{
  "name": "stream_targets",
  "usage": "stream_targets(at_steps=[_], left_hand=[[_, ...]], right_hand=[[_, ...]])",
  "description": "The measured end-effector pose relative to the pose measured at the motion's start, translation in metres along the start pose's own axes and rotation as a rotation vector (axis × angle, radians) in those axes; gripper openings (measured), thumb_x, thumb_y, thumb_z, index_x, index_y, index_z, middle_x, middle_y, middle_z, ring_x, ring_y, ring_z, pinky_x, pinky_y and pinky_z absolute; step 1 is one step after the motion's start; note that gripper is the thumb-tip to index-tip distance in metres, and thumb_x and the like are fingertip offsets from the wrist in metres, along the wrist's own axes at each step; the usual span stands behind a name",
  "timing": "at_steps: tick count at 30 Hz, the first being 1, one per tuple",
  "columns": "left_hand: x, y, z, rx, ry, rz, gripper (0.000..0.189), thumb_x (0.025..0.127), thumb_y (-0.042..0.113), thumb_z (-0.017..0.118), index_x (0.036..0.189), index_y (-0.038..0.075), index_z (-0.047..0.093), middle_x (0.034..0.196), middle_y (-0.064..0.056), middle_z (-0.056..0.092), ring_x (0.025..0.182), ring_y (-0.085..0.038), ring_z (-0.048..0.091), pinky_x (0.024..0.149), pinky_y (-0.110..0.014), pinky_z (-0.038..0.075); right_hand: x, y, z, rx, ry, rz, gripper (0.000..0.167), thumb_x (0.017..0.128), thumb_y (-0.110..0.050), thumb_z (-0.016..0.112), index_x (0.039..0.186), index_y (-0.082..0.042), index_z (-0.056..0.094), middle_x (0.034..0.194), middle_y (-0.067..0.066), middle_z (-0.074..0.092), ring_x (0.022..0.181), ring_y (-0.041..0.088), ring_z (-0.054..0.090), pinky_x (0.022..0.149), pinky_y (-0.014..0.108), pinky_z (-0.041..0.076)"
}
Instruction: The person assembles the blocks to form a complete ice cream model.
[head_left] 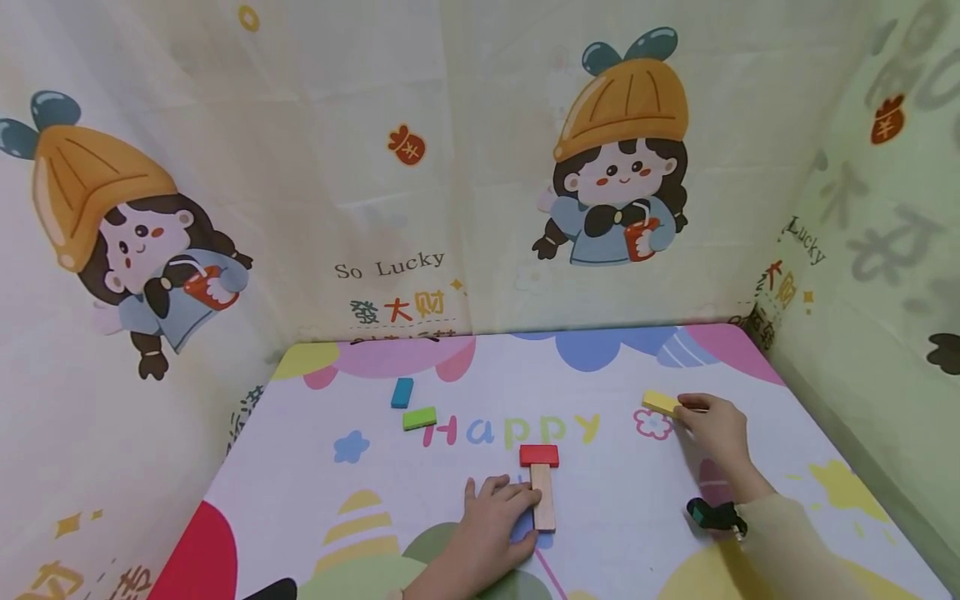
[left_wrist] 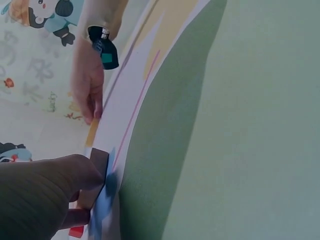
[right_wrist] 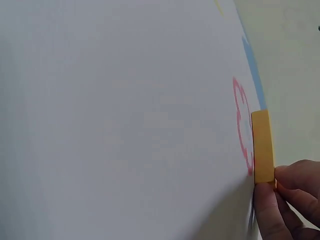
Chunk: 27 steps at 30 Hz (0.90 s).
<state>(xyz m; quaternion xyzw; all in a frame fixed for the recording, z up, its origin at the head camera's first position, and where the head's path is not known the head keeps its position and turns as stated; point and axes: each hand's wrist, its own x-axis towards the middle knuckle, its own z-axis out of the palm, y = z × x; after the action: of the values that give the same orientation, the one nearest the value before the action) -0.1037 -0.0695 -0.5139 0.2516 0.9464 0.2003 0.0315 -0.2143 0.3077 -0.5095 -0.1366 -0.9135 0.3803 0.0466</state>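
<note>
One yellow block point(head_left: 660, 403) pinched between thumb and fingertips of the right hand point(head_left: 716, 429), beyond and to the right of the bare-wood block point(head_left: 544, 502). Held by its right end only, so extending leftward from the right hand, the nearer of the two; well apart from the left hand point(head_left: 491, 523). Long axis mostly left to right, nearly square to the bare-wood block's near-to-far line. Free end pointing left and slightly away. Flat on the tabletop point(head_left: 615, 500) or slightly lifted: cannot tell. Left hand just left of the bare-wood block, thumb apart from fingers, touching its side; grip or mere contact, cannot tell. Across the bare-wood block's far end, a red block point(head_left: 538, 455), like a T's bar. Beyond and left of the bare-wood block, a lime-green block point(head_left: 419, 418) and a blue block point(head_left: 402, 393).
</note>
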Motion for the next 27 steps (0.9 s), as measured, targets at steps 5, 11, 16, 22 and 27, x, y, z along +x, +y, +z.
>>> stream_targets(at_steps=[5,11,16,22,27], left_hand=[[0.0,0.0,0.001,-0.004,0.006,-0.001,0.042,0.092,0.033,0.077,0.132,0.03,0.068,0.137,0.007,0.067,0.129,-0.031,0.054,0.1,-0.083,0.032],[0.0,0.001,-0.002,-0.008,0.002,-0.002,0.04,0.091,0.032,0.077,0.13,0.031,0.069,0.136,0.007,0.068,0.127,-0.032,0.055,0.099,-0.083,0.033],[0.001,0.002,-0.002,-0.022,-0.004,-0.01,0.04,0.091,0.031,0.076,0.13,0.03,0.069,0.136,0.007,0.068,0.128,-0.032,0.054,0.1,-0.084,0.032],[0.0,0.001,-0.001,-0.025,-0.004,-0.001,0.038,0.091,0.032,0.076,0.129,0.03,0.069,0.134,0.007,0.068,0.128,-0.032,0.055,0.099,-0.084,0.033],[0.001,0.001,-0.001,-0.025,-0.01,-0.01,0.039,0.091,0.031,0.077,0.129,0.029,0.069,0.134,0.007,0.069,0.128,-0.032,0.055,0.1,-0.084,0.033]], right_hand=[[-0.003,-0.014,0.015,0.04,-0.038,-0.024,0.038,0.098,-0.018,0.067,0.127,0.007,0.067,0.121,0.029,0.069,0.102,0.035,0.067,0.064,0.018,0.05],[-0.008,-0.031,0.031,0.135,-0.078,-0.039,0.036,0.096,-0.013,0.068,0.125,0.009,0.067,0.115,0.029,0.072,0.082,0.017,0.072,0.061,0.02,0.056],[-0.011,-0.044,0.044,0.117,-0.087,-0.085,0.034,0.094,-0.012,0.069,0.121,0.007,0.07,0.112,0.026,0.074,0.081,0.017,0.071,0.061,0.021,0.054],[-0.017,-0.055,0.059,0.063,-0.114,-0.135,0.031,0.091,-0.014,0.07,0.118,0.002,0.074,0.111,0.02,0.076,0.1,0.032,0.072,0.071,0.025,0.052],[-0.022,-0.064,0.069,0.06,-0.118,-0.156,0.03,0.089,-0.015,0.071,0.114,-0.001,0.076,0.106,0.016,0.078,0.098,0.03,0.074,0.076,0.03,0.051]])
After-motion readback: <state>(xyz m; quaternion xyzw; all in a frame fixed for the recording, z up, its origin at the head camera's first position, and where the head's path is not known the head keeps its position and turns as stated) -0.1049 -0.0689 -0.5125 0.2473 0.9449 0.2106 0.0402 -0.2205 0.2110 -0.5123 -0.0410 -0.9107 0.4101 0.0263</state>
